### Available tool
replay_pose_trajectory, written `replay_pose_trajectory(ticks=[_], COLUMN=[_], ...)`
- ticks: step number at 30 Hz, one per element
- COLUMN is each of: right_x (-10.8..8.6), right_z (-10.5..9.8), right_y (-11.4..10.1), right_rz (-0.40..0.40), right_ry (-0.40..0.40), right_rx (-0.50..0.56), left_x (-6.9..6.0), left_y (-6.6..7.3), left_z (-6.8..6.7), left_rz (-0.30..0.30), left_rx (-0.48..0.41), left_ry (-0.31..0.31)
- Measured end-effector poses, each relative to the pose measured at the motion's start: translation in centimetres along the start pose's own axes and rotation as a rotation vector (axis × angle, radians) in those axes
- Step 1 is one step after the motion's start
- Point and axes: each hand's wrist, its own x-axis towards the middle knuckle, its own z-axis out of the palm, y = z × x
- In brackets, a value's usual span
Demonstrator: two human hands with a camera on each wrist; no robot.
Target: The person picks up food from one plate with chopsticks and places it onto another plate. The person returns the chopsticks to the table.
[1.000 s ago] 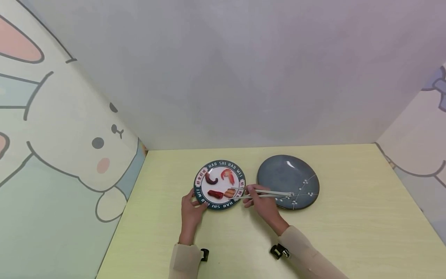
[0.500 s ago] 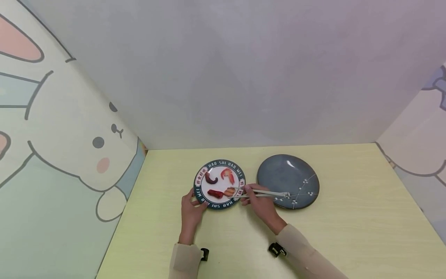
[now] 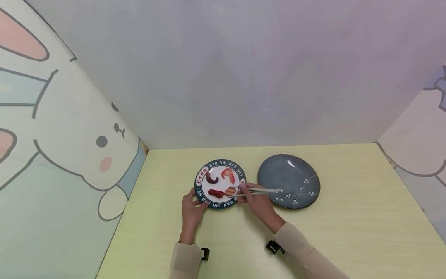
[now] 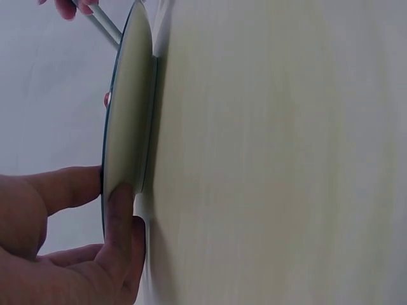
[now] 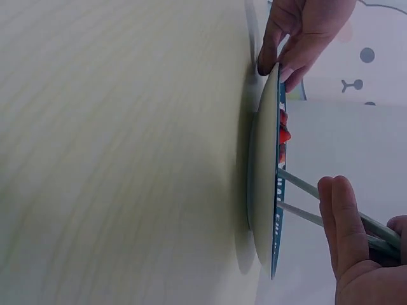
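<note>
My left hand (image 3: 192, 211) grips the near-left rim of a round plate (image 3: 219, 162) with a dark green lettered border. In the left wrist view, the thumb is at the rim's upper side and the fingers reach beneath. A pair of pale chopsticks (image 3: 262, 189) is held in my right hand (image 3: 259, 201), at the plate's right edge. Their tips are at a striped orange-brown food piece (image 3: 229, 191); whether they pinch it cannot be made out. Also on the plate are a shrimp (image 3: 228, 175), a dark curled piece (image 3: 211, 178) and a dark red piece (image 3: 215, 193).
Right of the lettered plate lies a blue-grey oval plate (image 3: 283, 174) with white blossoms painted on it. Both rest on a pale wood-grain table (image 3: 355, 201). A plain wall (image 3: 258, 77) rises behind, with cartoon-painted walls at both sides.
My right hand has shifted slightly left, bringing the chopsticks' rear ends left while the tips stay around the orange-brown piece. The left hand and both plates hold their places.
</note>
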Motion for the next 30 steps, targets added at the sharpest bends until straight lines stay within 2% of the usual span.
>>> replay_pose_trajectory(ticks=[6, 9, 13, 15, 20, 22, 30], right_x=[0.0, 0.0, -0.1, -0.1, 0.0, 0.1, 0.4], right_z=[-0.2, -0.6, -1.1, -1.2, -1.2, -1.2, -1.0], right_y=[-0.1, 0.0, 0.0, -0.1, -0.1, 0.0, 0.8], right_rz=[0.015, 0.023, -0.003, -0.019, -0.025, -0.034, -0.057], right_ry=[-0.007, -0.036, -0.071, -0.046, 0.094, 0.126, 0.127], right_rx=[0.055, 0.100, 0.130, 0.118, 0.056, 0.038, 0.067], left_x=[-0.1, -0.1, 0.0, 0.0, 0.1, 0.1, 0.1], left_y=[-0.1, -0.2, -0.2, -0.3, -0.3, -0.3, -0.2], left_z=[0.0, 0.0, 0.1, 0.1, 0.1, 0.0, 0.0], left_rz=[0.001, -0.004, -0.006, -0.004, -0.001, -0.002, 0.034], left_rx=[-0.014, -0.011, -0.003, -0.002, -0.009, -0.011, -0.028], left_ry=[0.001, -0.005, -0.005, -0.005, -0.003, -0.004, -0.010])
